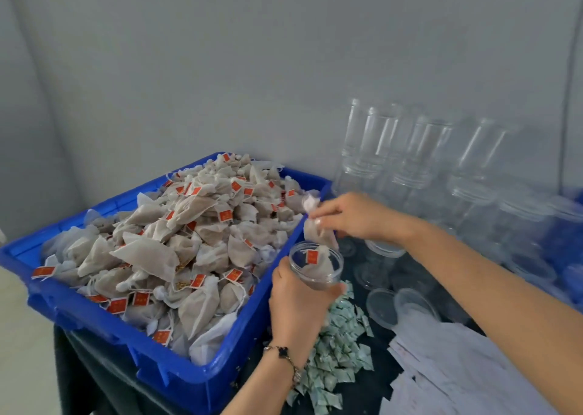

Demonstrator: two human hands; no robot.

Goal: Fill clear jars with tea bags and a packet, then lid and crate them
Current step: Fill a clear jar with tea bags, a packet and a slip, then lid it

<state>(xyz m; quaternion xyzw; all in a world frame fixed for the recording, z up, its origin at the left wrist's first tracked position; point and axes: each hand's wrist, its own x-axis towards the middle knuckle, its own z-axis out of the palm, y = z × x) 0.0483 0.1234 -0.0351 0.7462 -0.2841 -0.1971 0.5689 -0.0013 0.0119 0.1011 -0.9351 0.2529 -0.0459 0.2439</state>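
At the table's centre, jar: a clear jar (316,264) stands upright in the left hand's grasp, mouth open, already holding tea bags, one showing a red tag.
Left hand: the left hand (296,301) curls round the jar from its 7 o'clock side, thumb on the near wall, fingertips showing at the jar's 4 o'clock; a bracelet (285,356) sits on the wrist.
Right hand: the right hand (350,214) pinches a tea bag (318,233) by its gathered top, fingers closed on it.
Bag to jar: the bag hangs at the jar's 12 o'clock, its lower end just above the rim.
Blue crate: a blue crate (220,362) heaped with tea bags (176,247) lies at the jar's 9 o'clock.
Packets: a pile of small green packets (339,348) lies at 6 o'clock, partly under the left wrist.
Empty jars: stacked clear jars (413,152) stand at 1 o'clock against the wall.
Lids: clear lids (383,307) lie at 4 o'clock, beside white paper sheets (457,367).
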